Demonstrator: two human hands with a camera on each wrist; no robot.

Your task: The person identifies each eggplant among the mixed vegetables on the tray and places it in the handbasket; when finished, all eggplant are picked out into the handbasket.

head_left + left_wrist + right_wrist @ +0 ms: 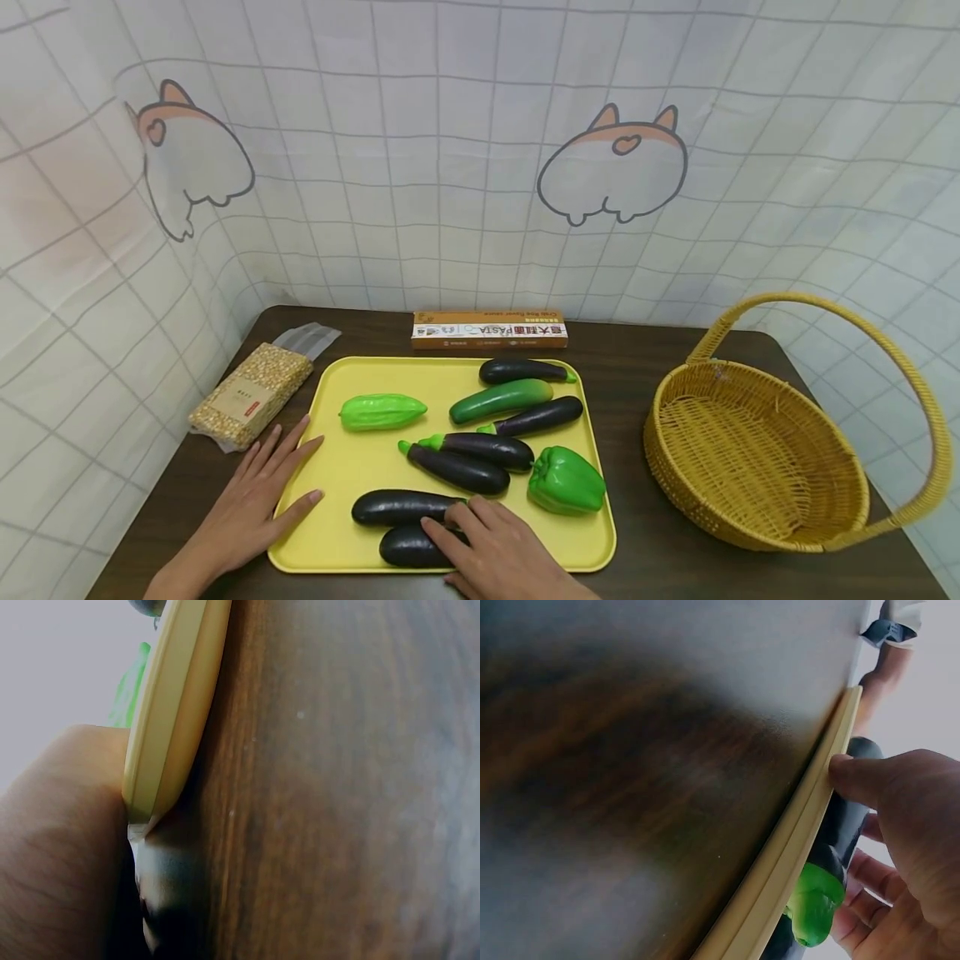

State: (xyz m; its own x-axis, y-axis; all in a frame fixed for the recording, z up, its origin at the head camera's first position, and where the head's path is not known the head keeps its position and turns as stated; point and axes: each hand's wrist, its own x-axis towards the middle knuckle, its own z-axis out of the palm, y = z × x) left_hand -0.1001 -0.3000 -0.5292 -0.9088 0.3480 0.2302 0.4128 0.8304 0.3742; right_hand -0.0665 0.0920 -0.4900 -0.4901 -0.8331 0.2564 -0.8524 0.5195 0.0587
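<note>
While the left hand (258, 496) rests, fingers spread, on the left edge of the tray (337, 533), the right hand (498, 542) grips an eggplant (408, 547). That eggplant lies at the frame's lower centre.

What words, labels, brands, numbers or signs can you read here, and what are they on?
"PASTA": on the box, with Chinese characters beside it.
Other print on the box: too small to read surely.
Label on the bag: too small to read.
Wrist views: nothing readable.

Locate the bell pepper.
In the head view, the bell pepper sits inside the right edge of the tray, just right of two eggplants, beyond the right hand.
</note>
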